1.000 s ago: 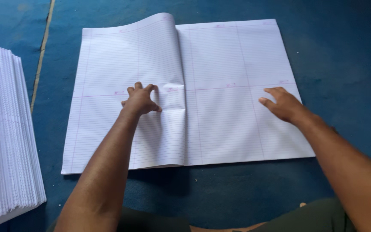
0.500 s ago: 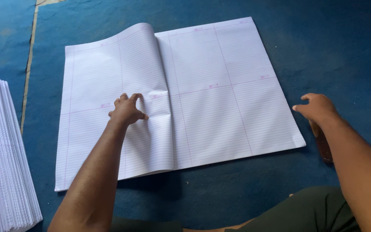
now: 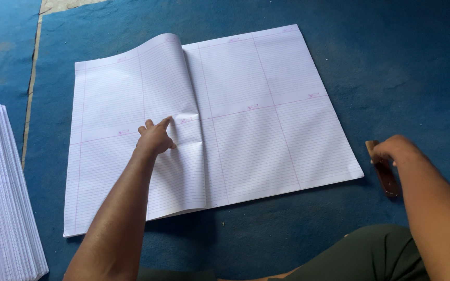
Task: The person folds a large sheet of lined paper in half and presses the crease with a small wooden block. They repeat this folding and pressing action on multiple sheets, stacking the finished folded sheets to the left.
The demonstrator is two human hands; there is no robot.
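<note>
Ruled paper sheet (image 3: 266, 119) lies spread wide on the blue floor mat (image 3: 402, 67), its left half folded over and bulging along the crease. Stack of white sheets (image 3: 1, 192) sits at the far left edge. Left hand (image 3: 154, 138) presses flat on the fold, fingers loosely spread. Right hand (image 3: 394, 151) curls around a small brown wooden stick (image 3: 386, 174), just off the sheet's right corner.

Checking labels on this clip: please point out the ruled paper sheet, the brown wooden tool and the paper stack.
ruled paper sheet (image 3: 266, 140), head view, flat right half.
brown wooden tool (image 3: 387, 179), head view, exposed lower part below the right hand (image 3: 396, 150).
paper stack (image 3: 1, 198), head view, top surface.
</note>
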